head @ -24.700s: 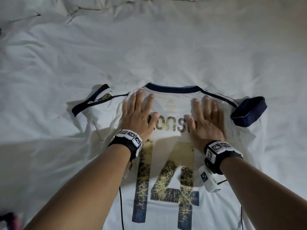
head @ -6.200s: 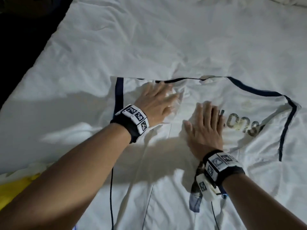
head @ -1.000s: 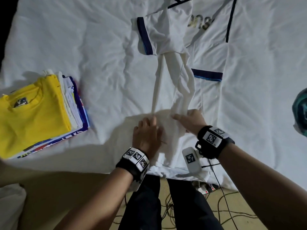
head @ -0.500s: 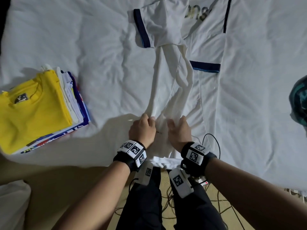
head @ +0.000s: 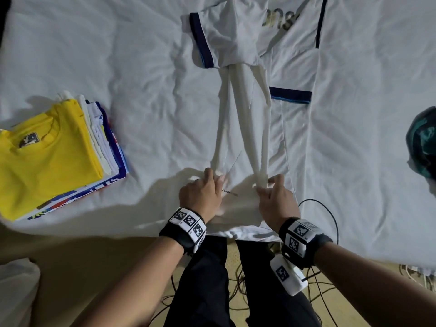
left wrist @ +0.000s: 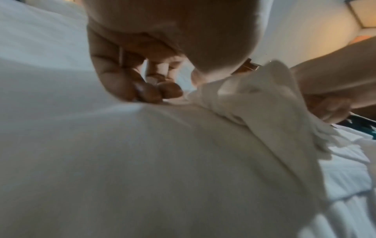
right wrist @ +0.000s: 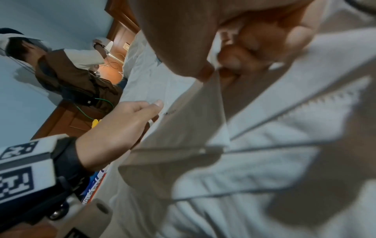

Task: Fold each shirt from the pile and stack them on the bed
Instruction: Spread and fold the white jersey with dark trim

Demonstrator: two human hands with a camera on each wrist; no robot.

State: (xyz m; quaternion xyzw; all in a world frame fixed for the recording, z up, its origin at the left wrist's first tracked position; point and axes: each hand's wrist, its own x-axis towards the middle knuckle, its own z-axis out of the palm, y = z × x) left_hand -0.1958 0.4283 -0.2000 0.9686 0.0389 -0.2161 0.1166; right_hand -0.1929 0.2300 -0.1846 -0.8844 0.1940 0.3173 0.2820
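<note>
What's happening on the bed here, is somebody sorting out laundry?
A person is folding shirts. Both hands grip the bottom hem of a white jersey with navy trim that lies lengthwise on the bed: the left hand holds one bunched fold and the right hand pinches another. The sleeves are already turned in over the body. A stack of folded shirts, a yellow one on top, sits on the bed to the person's left. This jersey is not yet folded up or stacked.
</note>
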